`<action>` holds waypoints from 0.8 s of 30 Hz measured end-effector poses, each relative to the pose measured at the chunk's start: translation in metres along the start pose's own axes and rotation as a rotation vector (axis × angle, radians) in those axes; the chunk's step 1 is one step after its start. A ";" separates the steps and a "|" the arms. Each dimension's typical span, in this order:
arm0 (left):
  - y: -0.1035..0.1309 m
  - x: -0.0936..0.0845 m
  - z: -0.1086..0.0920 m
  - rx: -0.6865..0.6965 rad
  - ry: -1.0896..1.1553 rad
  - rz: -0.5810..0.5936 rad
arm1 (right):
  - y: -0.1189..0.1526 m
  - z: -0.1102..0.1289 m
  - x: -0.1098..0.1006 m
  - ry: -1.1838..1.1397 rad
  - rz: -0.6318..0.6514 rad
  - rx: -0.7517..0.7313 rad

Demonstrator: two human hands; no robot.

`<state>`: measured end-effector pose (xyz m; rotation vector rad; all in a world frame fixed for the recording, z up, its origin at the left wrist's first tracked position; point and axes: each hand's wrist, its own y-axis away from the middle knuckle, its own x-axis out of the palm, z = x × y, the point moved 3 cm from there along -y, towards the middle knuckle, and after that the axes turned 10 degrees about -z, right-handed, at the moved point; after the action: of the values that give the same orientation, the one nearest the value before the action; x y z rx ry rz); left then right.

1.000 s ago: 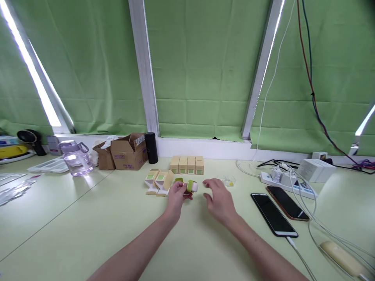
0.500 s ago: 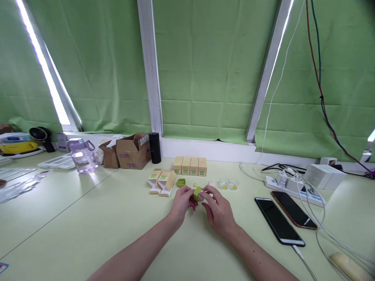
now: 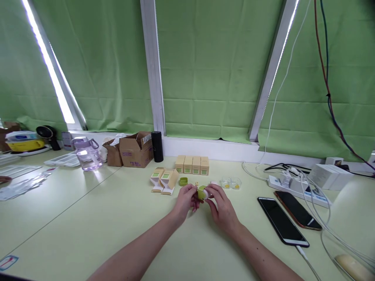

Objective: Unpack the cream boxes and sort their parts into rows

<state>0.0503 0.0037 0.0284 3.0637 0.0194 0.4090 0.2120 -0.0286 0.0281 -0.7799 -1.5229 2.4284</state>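
Note:
Over the table, the fingers of my left hand (image 3: 184,202) are closed on a small green rounded-square case (image 3: 201,192). My right hand (image 3: 225,210) pinches a small whitish piece (image 3: 206,194) at the right end of that case; whether it sits inside the case cannot be made out. Just beyond my hands lie another green square piece (image 3: 183,181), hollow on top, and a tiny yellowish bit (image 3: 196,183). A pale pink piece (image 3: 214,182), partly hidden by my right fingers, is beside a clear two-cup holder (image 3: 231,183) with yellow spots.
Two opened kraft boxes (image 3: 169,180) lie left of a row of several small closed boxes (image 3: 192,165). Further left are a carton (image 3: 134,152), a black cylinder (image 3: 157,146) and a purple water bottle (image 3: 88,155). Phones (image 3: 283,221), a power strip (image 3: 301,189) and cables occupy the right.
My right hand has shifted slightly, and more of the whitish piece shows at the right end of the green case. The view has turned a little left.

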 end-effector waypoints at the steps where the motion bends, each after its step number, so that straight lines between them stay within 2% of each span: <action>1: 0.001 0.000 -0.001 -0.007 0.006 0.004 | 0.000 0.000 -0.001 -0.016 -0.016 0.017; 5: 0.001 0.000 -0.005 0.008 0.000 -0.017 | -0.001 0.001 -0.003 -0.081 -0.077 0.104; 8: -0.001 -0.003 -0.007 0.037 -0.026 -0.045 | -0.001 -0.002 -0.003 -0.178 -0.129 0.232; 11: -0.005 -0.007 -0.007 0.056 -0.031 -0.093 | 0.000 -0.011 -0.001 -0.356 -0.200 0.494; 14: -0.008 -0.010 -0.006 0.068 -0.029 -0.126 | 0.002 -0.021 0.003 -0.629 -0.247 0.794; 17: -0.009 -0.012 -0.006 0.078 -0.037 -0.142 | 0.003 -0.027 0.007 -0.912 -0.271 0.987; 20: -0.009 -0.011 -0.006 0.077 -0.041 -0.150 | 0.005 -0.031 0.010 -1.073 -0.275 1.094; 24: -0.009 -0.011 -0.006 0.079 -0.046 -0.161 | 0.009 -0.036 0.012 -1.146 -0.270 1.134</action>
<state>0.0383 0.0128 0.0306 3.1170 0.2857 0.3362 0.2212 0.0009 0.0037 1.0567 -0.0392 2.8991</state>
